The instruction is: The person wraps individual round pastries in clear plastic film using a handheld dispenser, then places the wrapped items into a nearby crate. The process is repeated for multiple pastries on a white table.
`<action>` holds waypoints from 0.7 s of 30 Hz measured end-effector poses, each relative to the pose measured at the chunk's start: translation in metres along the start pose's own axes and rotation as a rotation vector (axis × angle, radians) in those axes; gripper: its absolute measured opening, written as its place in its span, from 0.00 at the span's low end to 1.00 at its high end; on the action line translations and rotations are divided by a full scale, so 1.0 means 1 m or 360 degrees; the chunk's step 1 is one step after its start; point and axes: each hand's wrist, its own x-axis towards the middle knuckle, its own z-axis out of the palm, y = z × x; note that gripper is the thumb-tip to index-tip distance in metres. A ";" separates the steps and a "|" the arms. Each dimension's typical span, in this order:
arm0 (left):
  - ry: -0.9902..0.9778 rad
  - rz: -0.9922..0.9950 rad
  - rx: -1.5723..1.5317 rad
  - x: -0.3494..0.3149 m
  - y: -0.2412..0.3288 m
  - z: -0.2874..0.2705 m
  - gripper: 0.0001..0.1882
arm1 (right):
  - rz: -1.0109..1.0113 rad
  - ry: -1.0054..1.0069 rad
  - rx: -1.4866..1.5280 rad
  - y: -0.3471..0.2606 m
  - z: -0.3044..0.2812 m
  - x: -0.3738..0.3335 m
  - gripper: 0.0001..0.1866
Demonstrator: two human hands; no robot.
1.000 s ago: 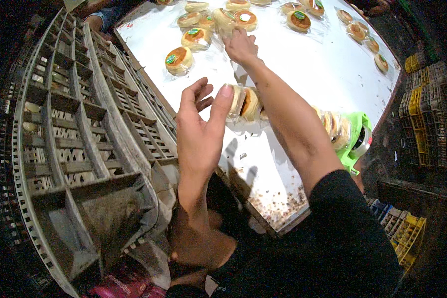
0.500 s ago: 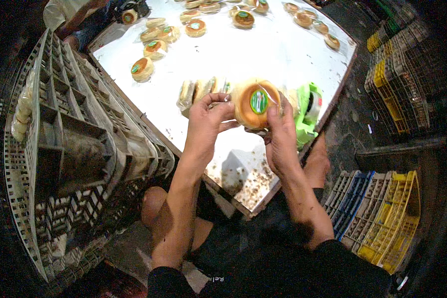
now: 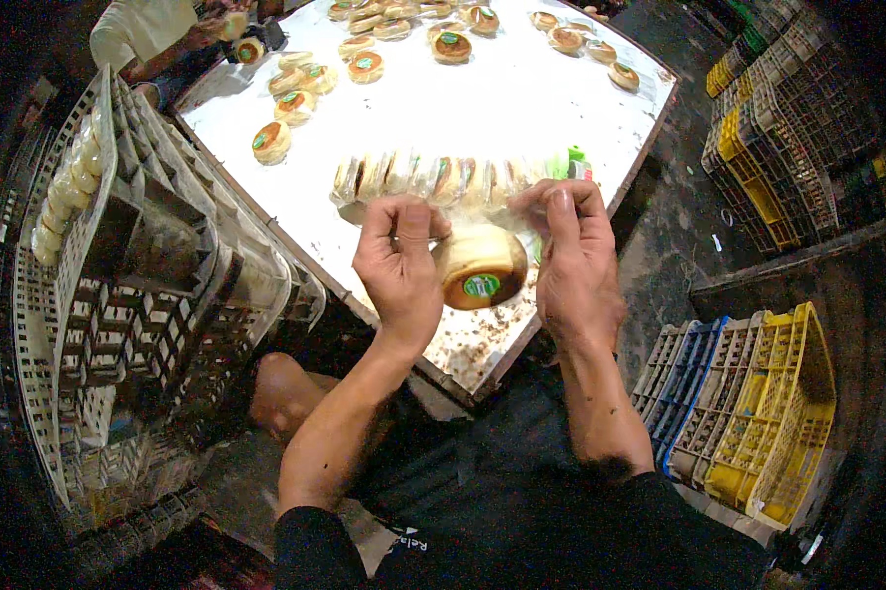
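Pinching, left: the left hand point(image 3: 397, 264) is nearly closed, fingers curled and thumb pressed against them, gripping the left end of a clear wrapper point(image 3: 474, 209).
Pinching, right: the right hand point(image 3: 579, 265) has the wrapper's right end between thumb and fingers (the fingertips are blurred).
Bun: the wrapped bun point(image 3: 472, 254) hangs between the two hands over the near corner of the table point(image 3: 541, 108), its browned face tilted toward the person, showing a round green sticker point(image 3: 482, 286).
Row: packed buns point(image 3: 399, 173) stand on edge side by side just beyond the hands, running left to right.
Green piece: a bright green object point(image 3: 575, 155) sits at the row's right end, partly hidden by the right hand.
Loose buns: browned buns point(image 3: 271, 144) lie toward the far left, with others along the far side and far right.
Crates: a grey crate point(image 3: 229, 258) is at the left; a yellow crate point(image 3: 769, 403) and a blue crate point(image 3: 696, 388) are at the near right.
Far left: a co-worker point(image 3: 143, 29) in a light top.
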 end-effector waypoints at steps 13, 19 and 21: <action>-0.0451 -0.0602 0.0236 -0.001 0.027 -0.002 0.15 | 0.0083 -0.0160 0.0067 -0.007 0.022 -0.011 0.07; -0.0186 -0.0850 -0.0307 0.009 0.022 -0.014 0.10 | -0.0729 -0.0273 -0.0878 0.038 0.032 -0.025 0.23; -0.0181 -0.0652 -0.0146 0.001 0.014 -0.019 0.08 | -0.0251 -0.0355 -0.0701 0.041 0.040 -0.037 0.22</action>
